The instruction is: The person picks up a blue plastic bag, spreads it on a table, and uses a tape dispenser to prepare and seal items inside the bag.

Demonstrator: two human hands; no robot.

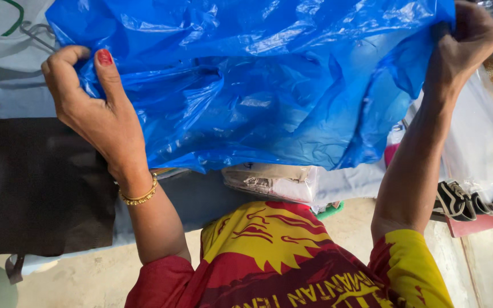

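A large blue plastic bag [258, 85] is held up and spread wide in front of me, crinkled and shiny. My left hand [89, 102] pinches its left edge between thumb and fingers; a gold bracelet sits on that wrist. At the upper right, my right hand [466, 40] grips the bag's right edge in a closed fist. Both arms are raised, and the bag hides most of what lies behind it.
Under the bag lie clear-wrapped packets of folded cloth [272, 181] and white plastic-wrapped goods [480, 142] at the right. A dark cloth [35, 182] covers the surface at the left. Striped folded items [457, 199] rest on a red shelf edge. Concrete floor shows below.
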